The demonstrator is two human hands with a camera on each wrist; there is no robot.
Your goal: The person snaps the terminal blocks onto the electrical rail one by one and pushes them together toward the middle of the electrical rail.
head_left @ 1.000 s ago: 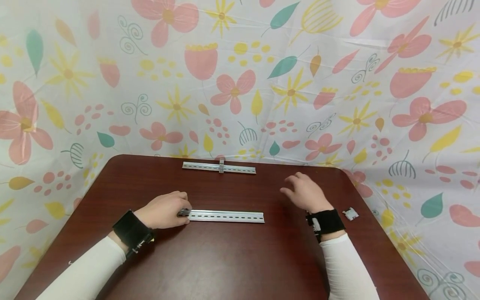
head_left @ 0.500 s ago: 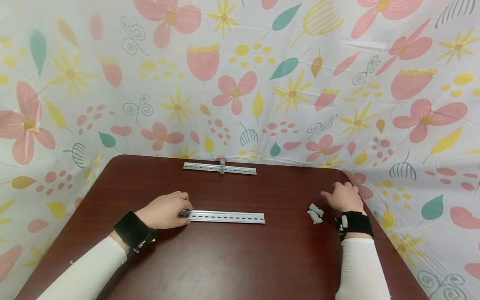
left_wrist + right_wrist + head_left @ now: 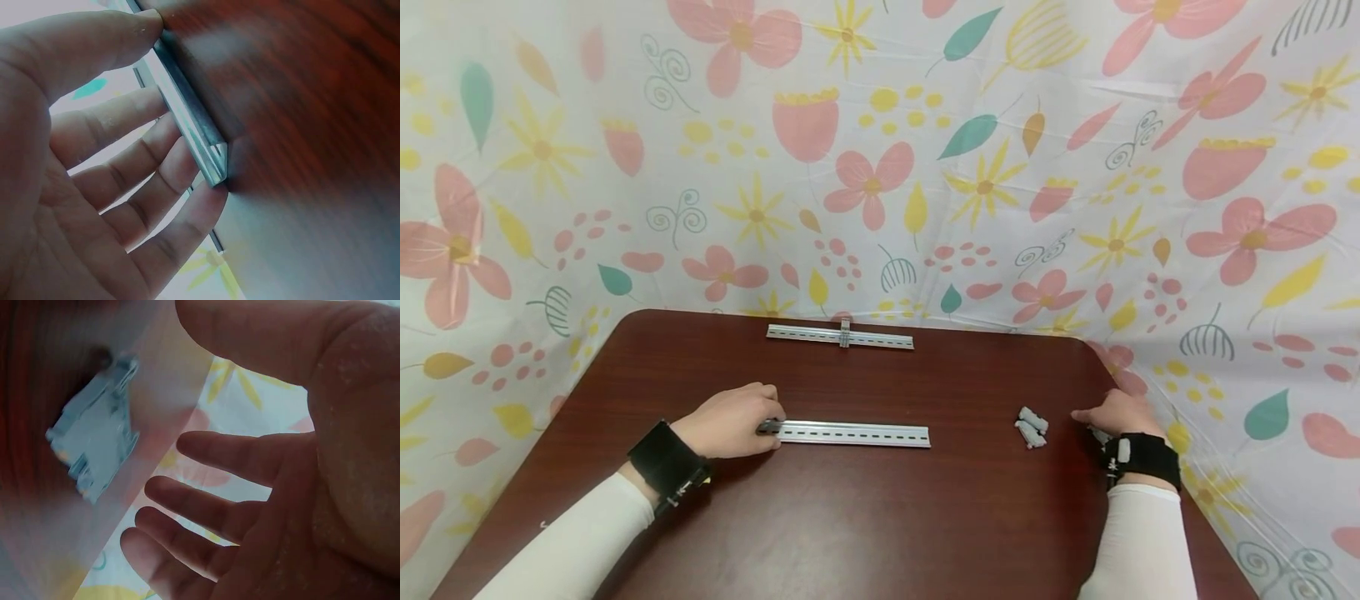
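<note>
My left hand [image 3: 733, 421] grips the left end of a slotted metal DIN rail [image 3: 857, 434] lying on the table. In the left wrist view, the thumb [image 3: 119, 37] and fingers hold this rail [image 3: 194, 119] from either side. At the table's right side, my right hand [image 3: 1123, 412] hovers over a light grey terminal block [image 3: 1099, 435], mostly hidden by the hand in the head view. The right wrist view shows that terminal block [image 3: 94, 434] lying flat on the table, apart from the spread fingers [image 3: 225, 456].
Two grey terminal blocks [image 3: 1032, 427] lie together left of my right hand. Near the back edge rests a second DIN rail [image 3: 880, 340] with a small grey piece [image 3: 845, 332] mounted across it. A flower-printed cloth [image 3: 872, 167] hangs behind the table [image 3: 850, 517].
My right hand has moved right and then toward me, to over the terminal block at the right edge. Two terminal blocks it had hidden now show. My left hand stays on the rail.
</note>
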